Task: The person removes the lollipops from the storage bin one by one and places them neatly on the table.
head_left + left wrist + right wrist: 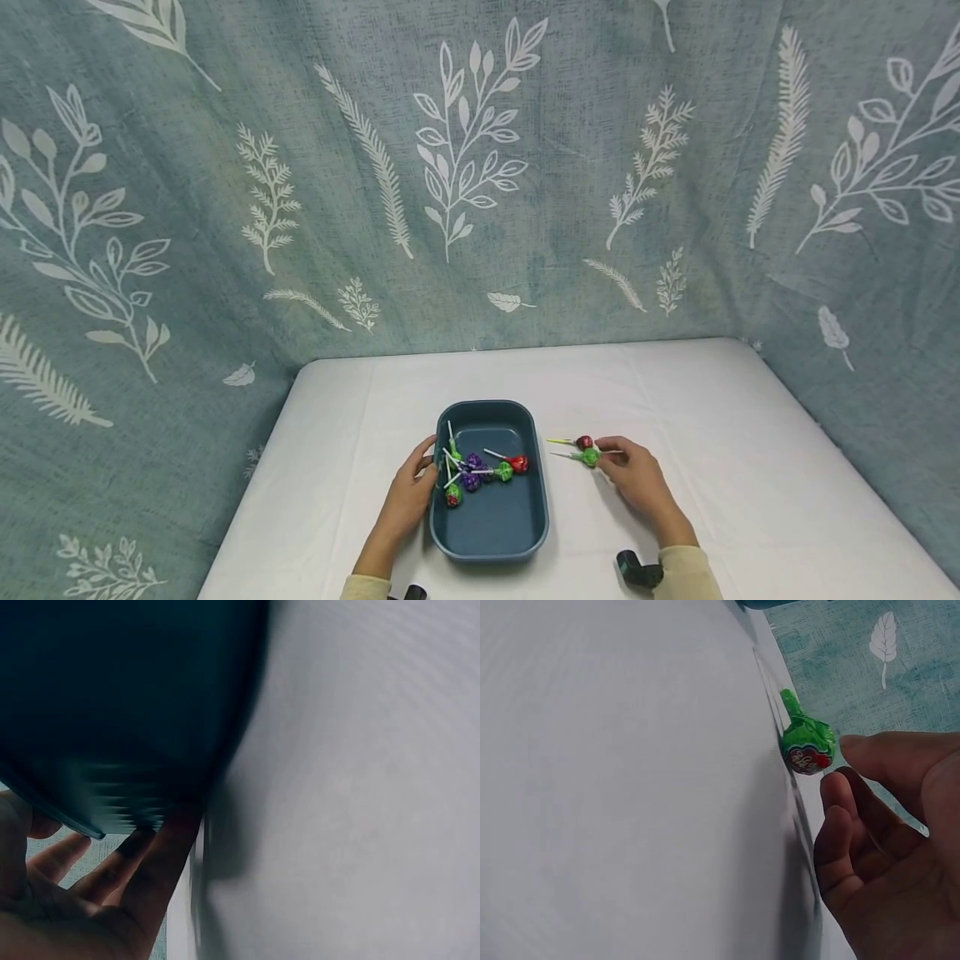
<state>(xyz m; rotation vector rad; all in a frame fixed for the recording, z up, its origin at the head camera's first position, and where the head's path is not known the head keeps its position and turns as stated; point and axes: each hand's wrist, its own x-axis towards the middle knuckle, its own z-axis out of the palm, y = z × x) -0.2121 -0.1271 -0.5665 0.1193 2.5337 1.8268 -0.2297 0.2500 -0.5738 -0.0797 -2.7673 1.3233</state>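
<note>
A dark blue tray [489, 533] holds several wrapped lollipops, among them a red one [517, 463], purple ones [472, 481] and green ones [453, 495]. My left hand [411, 492] is at the tray's left side; in the left wrist view its fairly straight fingers [161, 862] touch the ridged outer wall. To the right of the tray, a green lollipop [589, 457] and a dark red lollipop [584, 442] lie side by side, sticks pointing left. My right hand [637, 475] has its fingertips at the green lollipop's candy end [808, 746], with a gap between thumb and fingers.
White cloth covers the table [750, 467]. Behind and at both sides hangs a green-blue curtain [540, 208] with a white leaf print. A black wrist device [637, 571] sits by the right sleeve, and another [414, 592] by the left.
</note>
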